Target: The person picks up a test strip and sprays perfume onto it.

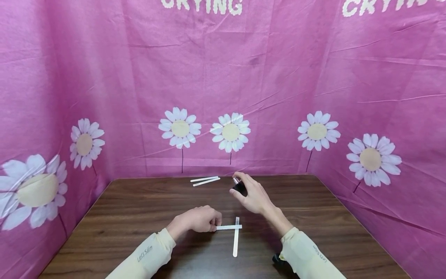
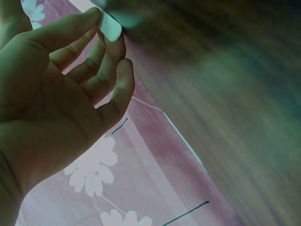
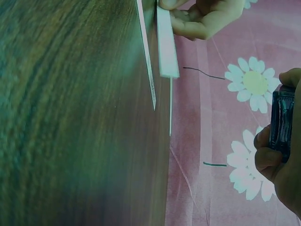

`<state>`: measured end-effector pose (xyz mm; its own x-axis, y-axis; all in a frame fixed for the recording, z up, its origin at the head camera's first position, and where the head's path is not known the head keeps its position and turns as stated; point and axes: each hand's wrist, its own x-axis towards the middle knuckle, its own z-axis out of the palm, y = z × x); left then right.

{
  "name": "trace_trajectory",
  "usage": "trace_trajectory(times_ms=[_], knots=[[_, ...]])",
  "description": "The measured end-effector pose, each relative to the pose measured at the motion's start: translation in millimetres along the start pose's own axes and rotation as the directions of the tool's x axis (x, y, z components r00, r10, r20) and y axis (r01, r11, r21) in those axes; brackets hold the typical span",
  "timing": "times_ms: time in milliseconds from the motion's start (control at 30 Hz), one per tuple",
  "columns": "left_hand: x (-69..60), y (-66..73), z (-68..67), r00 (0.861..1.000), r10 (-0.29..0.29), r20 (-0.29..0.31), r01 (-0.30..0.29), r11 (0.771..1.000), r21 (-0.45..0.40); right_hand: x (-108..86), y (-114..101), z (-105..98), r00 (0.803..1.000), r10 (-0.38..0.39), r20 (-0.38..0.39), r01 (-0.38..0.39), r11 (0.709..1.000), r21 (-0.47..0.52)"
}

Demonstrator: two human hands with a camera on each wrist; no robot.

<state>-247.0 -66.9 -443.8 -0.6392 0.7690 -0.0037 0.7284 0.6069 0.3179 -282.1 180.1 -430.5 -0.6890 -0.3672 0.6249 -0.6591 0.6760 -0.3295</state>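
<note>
My left hand [image 1: 203,219] pinches one end of a white paper test strip [image 1: 229,227] between thumb and fingers. In the left wrist view, the strip's rounded end [image 2: 111,27] shows at the fingertips. The held strip points right and crosses over a second white strip [image 1: 235,245] lying on the table; the right wrist view shows the held strip [image 3: 168,44] raised above the surface. My right hand [image 1: 257,197] holds a small dark perfume bottle [image 1: 239,187] off the table, behind the strips. Its glass body [image 3: 281,120] sits between thumb and fingers, with a finger at the shiny spray top.
Two more white strips [image 1: 206,181] lie near the back edge of the brown wooden table [image 1: 139,205]. By my right sleeve is a black object [image 1: 278,260], partly covered. Pink cloth [image 1: 271,77] with daisies hangs around the table's back and sides.
</note>
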Motion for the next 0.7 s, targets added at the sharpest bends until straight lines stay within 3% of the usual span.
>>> trace_trajectory(times_ms=[367,700], knots=[[1.5,-6.0,-3.9,0.998,0.018,-0.062,-0.027,0.989,-0.144,0.6,0.2,-1.0,1.0,0.006,-0.001,-0.006,1.0,0.001],[4.4,-14.5,-8.8,0.985,0.042,-0.169,-0.094,0.945,-0.314,1.3,0.2,-3.0,1.0,0.018,-0.002,-0.018,1.0,0.009]])
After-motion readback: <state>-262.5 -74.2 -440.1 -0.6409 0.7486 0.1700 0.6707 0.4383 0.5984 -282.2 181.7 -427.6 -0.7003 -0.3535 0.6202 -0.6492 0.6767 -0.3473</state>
